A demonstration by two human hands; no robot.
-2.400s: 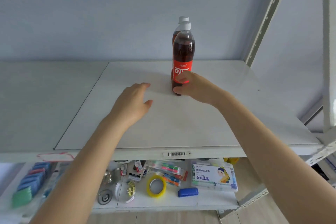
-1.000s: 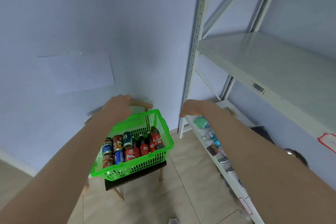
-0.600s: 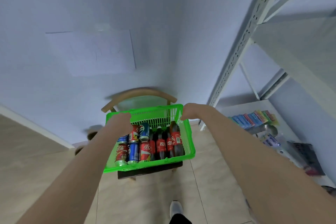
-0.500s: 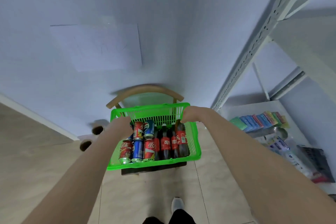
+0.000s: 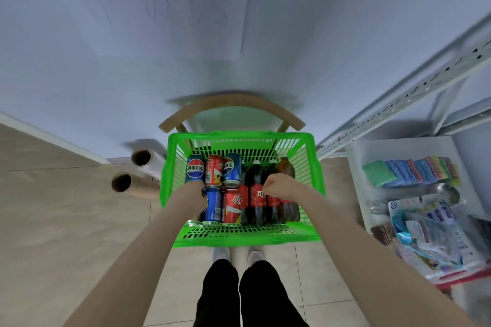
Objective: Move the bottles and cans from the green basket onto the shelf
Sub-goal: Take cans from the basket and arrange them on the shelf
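The cola bottles [image 5: 257, 202] lie in the right half of the green basket [image 5: 239, 240], caps away from me, directly under my right hand [image 5: 279, 188], fingers curled, grip unclear; my left hand [image 5: 194, 194] sits over the cans [image 5: 214, 170], fingers hidden.

Glossy green plastic basket [image 5: 241, 240], shiny metal cans [image 5: 214, 204], wooden chair back [image 5: 231, 102], matt floor tiles [image 5: 66, 220]
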